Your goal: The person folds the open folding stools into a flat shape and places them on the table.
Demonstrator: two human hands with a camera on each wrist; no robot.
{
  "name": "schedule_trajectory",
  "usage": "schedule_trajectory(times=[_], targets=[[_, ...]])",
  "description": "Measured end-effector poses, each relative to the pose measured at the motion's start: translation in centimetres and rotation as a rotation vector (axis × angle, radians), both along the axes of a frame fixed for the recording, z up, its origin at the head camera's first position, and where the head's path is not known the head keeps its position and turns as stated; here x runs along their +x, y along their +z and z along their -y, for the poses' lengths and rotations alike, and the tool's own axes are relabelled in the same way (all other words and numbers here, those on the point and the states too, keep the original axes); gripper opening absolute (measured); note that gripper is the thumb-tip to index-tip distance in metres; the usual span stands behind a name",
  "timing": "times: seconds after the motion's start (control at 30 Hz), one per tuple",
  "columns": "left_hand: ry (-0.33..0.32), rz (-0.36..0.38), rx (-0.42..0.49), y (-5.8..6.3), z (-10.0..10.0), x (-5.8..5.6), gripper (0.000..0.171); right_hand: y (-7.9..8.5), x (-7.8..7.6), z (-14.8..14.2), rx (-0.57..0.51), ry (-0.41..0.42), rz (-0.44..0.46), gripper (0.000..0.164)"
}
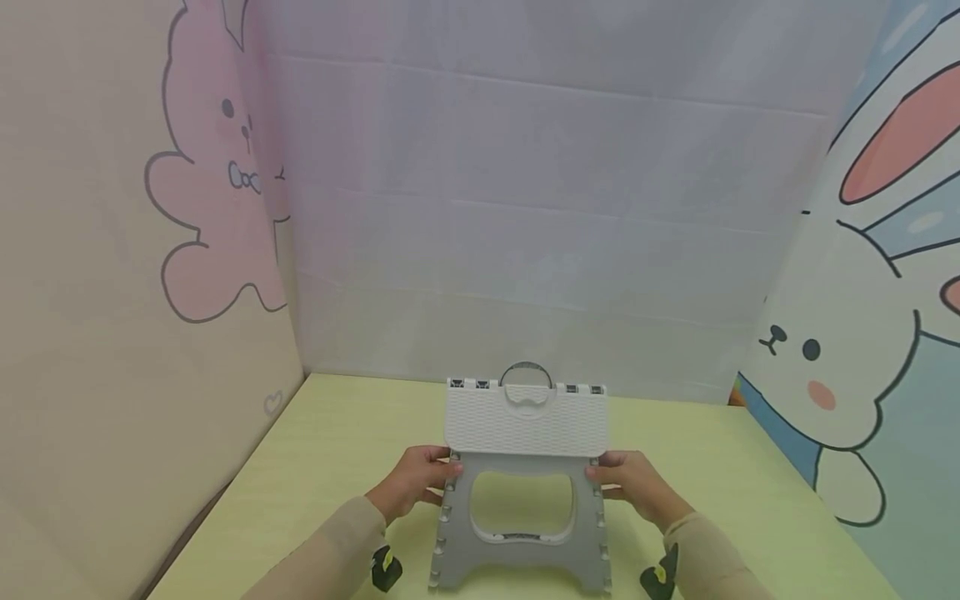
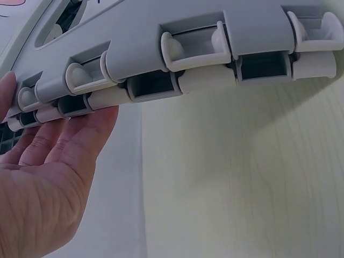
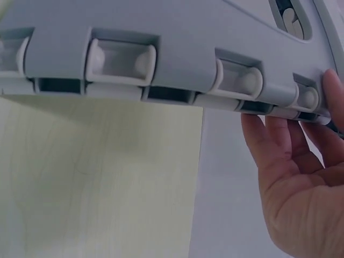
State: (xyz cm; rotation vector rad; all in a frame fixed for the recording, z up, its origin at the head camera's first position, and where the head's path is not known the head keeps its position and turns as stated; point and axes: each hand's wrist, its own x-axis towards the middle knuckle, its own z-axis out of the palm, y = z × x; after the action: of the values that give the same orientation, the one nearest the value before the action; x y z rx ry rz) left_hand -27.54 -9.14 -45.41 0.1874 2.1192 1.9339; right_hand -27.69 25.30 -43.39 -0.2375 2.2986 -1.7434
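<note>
A folding step stool [image 1: 487, 560] stands upright, facing me, with its grey leg panel below and a white textured top [image 1: 487, 429] above. A thin wire-like handle [image 1: 527, 365] arches over its upper edge. My left hand [image 1: 412, 481] grips the left side just below the white top, thumb on the front and fingers behind. On the opposite side my right hand [image 1: 639, 483] holds it the same way. Both wrist views show the notched hinge edge [image 2: 199, 48] close up, with the fingers [image 3: 258, 137] wrapped under one end of it.
The stool is over a pale yellow wood-grain table [image 1: 337, 417]. A plain pale curtain [image 1: 525, 208] hangs behind. Printed panels with a pink rabbit [image 1: 217, 167] on the left and a white rabbit [image 1: 847, 333] on the right close in the sides.
</note>
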Motion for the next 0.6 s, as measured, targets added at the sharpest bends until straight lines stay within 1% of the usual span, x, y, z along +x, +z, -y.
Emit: schedule_trajectory(times=[0.33,0.6], targets=[[0.025,0.051,-0.053,-0.29,-0.26,-0.12,0.049,-0.59,0.27,0.02,-0.012,0.016,0.007,0.05],[0.011,0.055,-0.055,-0.16,-0.45,-0.25,0.05,-0.64,0.18,-0.02,-0.02,0.017,0.007,0.049]])
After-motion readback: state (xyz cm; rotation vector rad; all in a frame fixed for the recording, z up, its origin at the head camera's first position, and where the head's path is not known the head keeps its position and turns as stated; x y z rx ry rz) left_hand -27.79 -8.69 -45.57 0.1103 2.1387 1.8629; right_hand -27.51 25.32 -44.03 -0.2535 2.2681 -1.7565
